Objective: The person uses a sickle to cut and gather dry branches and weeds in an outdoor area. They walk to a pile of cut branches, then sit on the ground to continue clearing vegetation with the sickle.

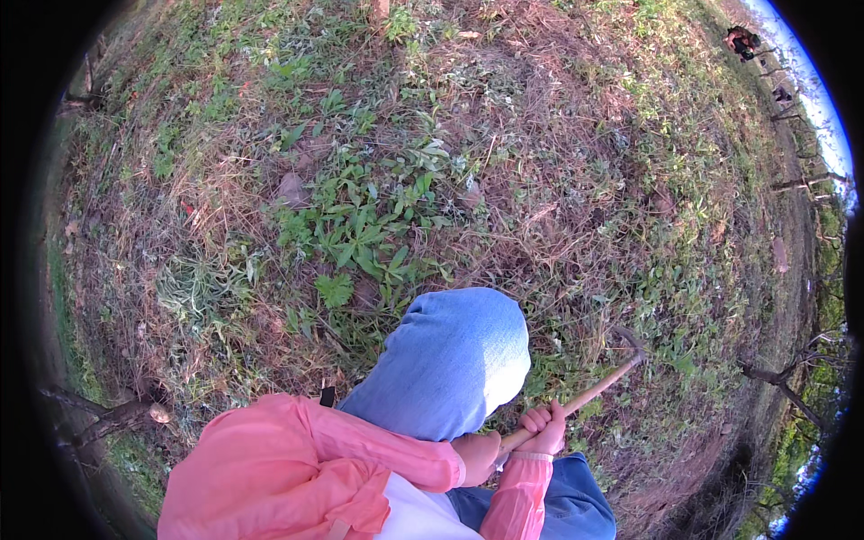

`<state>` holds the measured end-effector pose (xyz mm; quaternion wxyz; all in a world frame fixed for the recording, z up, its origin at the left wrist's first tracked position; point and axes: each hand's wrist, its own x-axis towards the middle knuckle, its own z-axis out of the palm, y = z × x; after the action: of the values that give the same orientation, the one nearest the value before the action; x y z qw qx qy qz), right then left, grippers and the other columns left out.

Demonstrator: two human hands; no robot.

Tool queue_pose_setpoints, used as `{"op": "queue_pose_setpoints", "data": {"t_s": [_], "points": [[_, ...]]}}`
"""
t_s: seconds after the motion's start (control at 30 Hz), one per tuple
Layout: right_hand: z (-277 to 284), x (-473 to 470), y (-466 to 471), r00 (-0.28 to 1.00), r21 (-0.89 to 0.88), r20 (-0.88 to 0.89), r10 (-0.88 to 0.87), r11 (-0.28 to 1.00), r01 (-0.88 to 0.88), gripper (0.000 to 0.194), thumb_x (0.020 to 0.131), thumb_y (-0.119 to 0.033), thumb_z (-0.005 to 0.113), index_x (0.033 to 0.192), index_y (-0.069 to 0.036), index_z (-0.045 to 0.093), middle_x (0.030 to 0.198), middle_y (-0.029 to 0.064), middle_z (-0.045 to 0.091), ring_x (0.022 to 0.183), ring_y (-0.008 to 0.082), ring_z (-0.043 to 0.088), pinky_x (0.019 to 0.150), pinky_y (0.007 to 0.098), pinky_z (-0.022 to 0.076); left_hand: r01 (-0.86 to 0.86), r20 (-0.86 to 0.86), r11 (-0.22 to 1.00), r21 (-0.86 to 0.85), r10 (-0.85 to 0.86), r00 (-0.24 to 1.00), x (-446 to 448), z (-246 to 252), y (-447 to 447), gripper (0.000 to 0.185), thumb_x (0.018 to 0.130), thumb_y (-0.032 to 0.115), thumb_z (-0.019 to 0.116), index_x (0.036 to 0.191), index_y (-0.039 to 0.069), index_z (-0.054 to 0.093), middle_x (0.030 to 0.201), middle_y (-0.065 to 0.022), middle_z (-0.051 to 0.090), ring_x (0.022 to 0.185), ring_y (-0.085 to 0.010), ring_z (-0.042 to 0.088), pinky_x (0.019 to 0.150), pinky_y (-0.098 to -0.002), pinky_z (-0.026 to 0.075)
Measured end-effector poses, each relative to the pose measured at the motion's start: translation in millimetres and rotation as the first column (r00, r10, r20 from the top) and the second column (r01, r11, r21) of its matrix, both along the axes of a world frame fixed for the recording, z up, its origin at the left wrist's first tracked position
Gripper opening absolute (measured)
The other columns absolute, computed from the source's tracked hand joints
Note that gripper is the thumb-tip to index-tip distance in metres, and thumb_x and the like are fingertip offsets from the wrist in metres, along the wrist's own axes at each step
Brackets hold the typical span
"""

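A wooden-handled tool (601, 387) with a curved, hook-like metal head (634, 343) slants out to the right in front of me. Whether it is a sickle or a small hoe I cannot tell. My left hand (476, 459) is wrapped around the near end of the handle, close to my raised denim knee (466, 358). Farther up the handle, my right hand (543, 430) grips it with the thumb along the wood. The tool's head is down among weeds and grass (675, 324), its tip partly hidden. Both my sleeves are pink.
Leafy green weeds (361, 236) and dry cut grass (547, 229) cover the ground, with a stone (293, 190) among them. A sawn branch (121, 418) reaches in at left, and a bare branch (776, 378) at right. Another person (742, 44) is far off at upper right.
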<state>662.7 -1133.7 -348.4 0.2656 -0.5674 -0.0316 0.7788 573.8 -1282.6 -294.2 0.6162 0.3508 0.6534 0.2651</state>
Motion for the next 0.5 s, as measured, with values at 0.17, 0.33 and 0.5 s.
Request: {"op": "queue_pose_setpoints", "data": {"t_s": [0.17, 0.33, 0.5], "points": [[-8.6, -1.7, 5.6, 1.0, 0.022, 0.002, 0.028, 0.999, -0.029, 0.035, 0.09, -0.021, 0.054, 0.064, -0.017, 0.031, 0.051, -0.0074, 0.024, 0.039, 0.0065, 0.022, 0.034, 0.0238, 0.0205, 0.016, -0.025, 1.0, -0.01, -0.016, 1.0, -4.4, -0.8, 8.8, 0.036, 0.081, 0.023, 0.064, 0.096, -0.004, 0.045, 0.076, -0.0216, 0.062, 0.074, -0.0388, 0.063, 0.065, -0.0459, 0.049], [-12.3, 5.6, 5.3, 0.999, 0.024, 0.026, -0.033, 0.999, 0.032, 0.031, 0.09, -0.021, 0.053, 0.067, -0.017, 0.033, 0.052, -0.0075, 0.023, 0.039, 0.0062, 0.023, 0.034, 0.0237, 0.0215, 0.105, -0.115, 0.994, -0.02, -0.107, 0.988, -5.3, 1.3, 14.9, 0.037, 0.081, 0.027, 0.063, 0.096, -0.001, 0.045, 0.075, -0.0209, 0.063, 0.073, -0.0392, 0.064, 0.066, -0.046, 0.05], [-18.9, 14.2, -2.7, 0.991, 0.05, 0.088, -0.1, 0.994, 0.095, 0.022, 0.089, -0.017, 0.054, 0.078, -0.017, 0.035, 0.055, -0.0056, 0.028, 0.038, 0.0065, 0.025, 0.034, 0.0245, 0.0225, 0.198, -0.159, 0.98, -0.023, -0.199, 0.967, -3.3, -6.0, 15.3, 0.038, 0.082, 0.03, 0.062, 0.096, -0.002, 0.045, 0.074, -0.0222, 0.062, 0.071, -0.0403, 0.062, 0.064, -0.0483, 0.048]]}}
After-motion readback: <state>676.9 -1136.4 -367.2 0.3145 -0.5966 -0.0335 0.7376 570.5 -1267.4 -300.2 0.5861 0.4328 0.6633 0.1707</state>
